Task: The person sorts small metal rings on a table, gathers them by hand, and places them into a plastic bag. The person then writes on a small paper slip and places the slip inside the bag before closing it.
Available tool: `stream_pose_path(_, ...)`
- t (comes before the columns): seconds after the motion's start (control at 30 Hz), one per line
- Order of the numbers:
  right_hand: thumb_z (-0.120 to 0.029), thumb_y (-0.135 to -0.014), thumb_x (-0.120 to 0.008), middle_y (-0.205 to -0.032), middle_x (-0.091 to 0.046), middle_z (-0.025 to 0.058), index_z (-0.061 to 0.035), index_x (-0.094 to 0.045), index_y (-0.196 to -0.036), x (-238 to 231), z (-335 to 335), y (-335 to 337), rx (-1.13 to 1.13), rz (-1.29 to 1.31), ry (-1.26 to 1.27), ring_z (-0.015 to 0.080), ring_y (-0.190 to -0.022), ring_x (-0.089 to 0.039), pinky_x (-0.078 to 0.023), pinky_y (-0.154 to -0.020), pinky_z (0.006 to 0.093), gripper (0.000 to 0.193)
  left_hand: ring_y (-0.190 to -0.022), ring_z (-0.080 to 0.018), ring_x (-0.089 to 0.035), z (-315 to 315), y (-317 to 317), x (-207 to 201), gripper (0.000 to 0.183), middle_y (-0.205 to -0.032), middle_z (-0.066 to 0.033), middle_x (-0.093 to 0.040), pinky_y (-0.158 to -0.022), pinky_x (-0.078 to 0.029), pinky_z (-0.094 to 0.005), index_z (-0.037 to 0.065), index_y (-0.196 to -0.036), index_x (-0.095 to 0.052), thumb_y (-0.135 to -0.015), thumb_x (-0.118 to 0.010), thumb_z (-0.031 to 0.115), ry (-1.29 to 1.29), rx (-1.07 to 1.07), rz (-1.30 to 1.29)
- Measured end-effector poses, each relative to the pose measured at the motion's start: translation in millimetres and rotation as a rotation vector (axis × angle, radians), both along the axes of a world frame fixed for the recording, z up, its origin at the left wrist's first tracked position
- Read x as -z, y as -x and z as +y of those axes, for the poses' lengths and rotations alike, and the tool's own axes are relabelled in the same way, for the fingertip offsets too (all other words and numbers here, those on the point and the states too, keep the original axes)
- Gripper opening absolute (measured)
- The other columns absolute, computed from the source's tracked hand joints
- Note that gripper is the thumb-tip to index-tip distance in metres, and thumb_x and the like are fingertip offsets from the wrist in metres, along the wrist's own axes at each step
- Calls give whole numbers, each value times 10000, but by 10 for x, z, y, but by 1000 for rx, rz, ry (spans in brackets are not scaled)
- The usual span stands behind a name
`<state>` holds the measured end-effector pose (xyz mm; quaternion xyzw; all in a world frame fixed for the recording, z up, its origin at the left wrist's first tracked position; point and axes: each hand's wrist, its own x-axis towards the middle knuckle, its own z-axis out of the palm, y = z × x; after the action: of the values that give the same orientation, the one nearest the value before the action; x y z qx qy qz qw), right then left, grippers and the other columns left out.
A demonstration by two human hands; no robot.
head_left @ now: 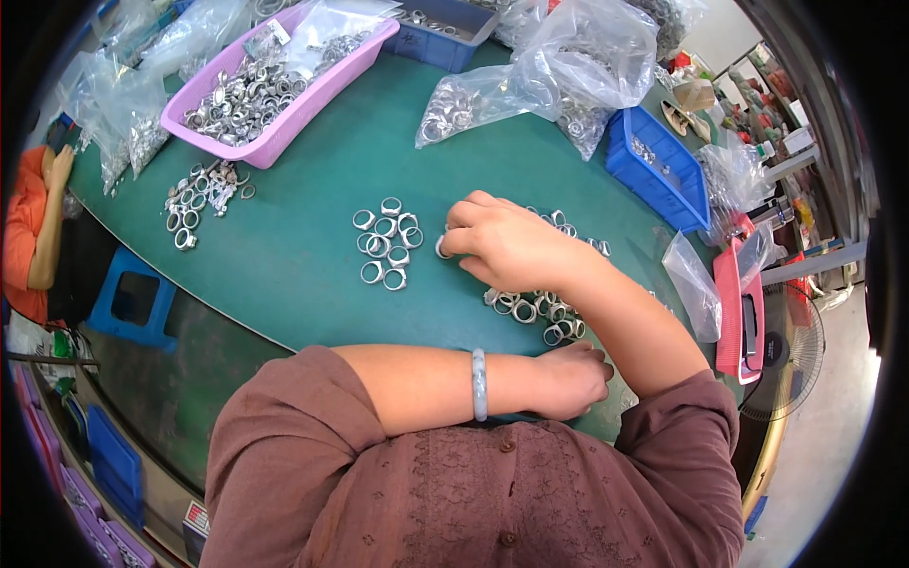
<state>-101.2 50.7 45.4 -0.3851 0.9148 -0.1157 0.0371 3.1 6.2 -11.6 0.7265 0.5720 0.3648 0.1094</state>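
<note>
My right hand (pixel 502 241) reaches over the green table, its thumb and forefinger pinching a silver ring (pixel 441 247). Just left of it lies a small group of silver rings (pixel 383 242), spread flat with gaps between them. A denser heap of rings (pixel 535 307) sits under and beside my right wrist, partly hidden by it. My left forearm, with a pale grey bangle (pixel 480 384), crosses in front of my body. My left hand (pixel 573 381) rests at the table's near edge with curled fingers; whatever they hold is hidden.
A pink basket (pixel 270 142) of metal pieces stands far left, beside loose rings and castings (pixel 194 199). Clear plastic bags (pixel 578 66) and a blue tray (pixel 658 170) occupy the far right. Another person (pixel 33 227) in orange sits at the left near a blue stool (pixel 131 298).
</note>
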Motion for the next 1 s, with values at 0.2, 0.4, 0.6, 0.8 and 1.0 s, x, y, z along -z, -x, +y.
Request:
stream_pose_path(0.2,-69,-689,-664,-964,-567,91,-71,-633,-932,-156,-109,93,5,-54,-53,284,-977,-529,-451,-836,381,245,-976,-276,-550,-16,17,20,144,-928,-101,-617,-874,-413,-388,90,-788,-697,-720,-576,129,-41,-9,15)
stream_pose_path(0.4,-99,-723,-636,-972,-564,78,-70,-640,-894,191,-286,214,-16,115,277,273,-948,-534,-459,-819,369,174,-1040,-321,-528,-27,14,-96,139,-970,-126,-614,-905,-415,-428,50,-785,-692,-695,-618,126,151,21,-76)
stream_pose_path(0.6,-77,-721,-608,-872,-557,75,-59,-633,-750,81,-86,194,-16,38,114,269,-906,-534,-461,-794,372,42,-1035,-307,-519,-25,18,-20,162,-959,-123,-589,-901,-391,-438,48,-802,-662,-704,-647,176,17,19,-20)
stream_pose_path(0.8,-40,-682,-611,-853,-562,88,-36,-629,-764,-269,-102,247,62,-92,-328,294,-868,-537,-464,-780,381,84,-1046,-294,-509,-20,41,-40,187,-961,-103,-585,-884,-380,-438,53,-802,-664,-710,-665,216,101,44,-13)
stream_pose_path(1.0,-32,-705,-623,-976,-560,98,-58,-627,-935,89,-353,397,-86,72,139,295,-969,-533,-459,-840,375,231,-992,-286,-557,-16,43,-89,166,-927,-113,-619,-885,-407,-400,90,-831,-705,-718,-634,189,148,42,-19)
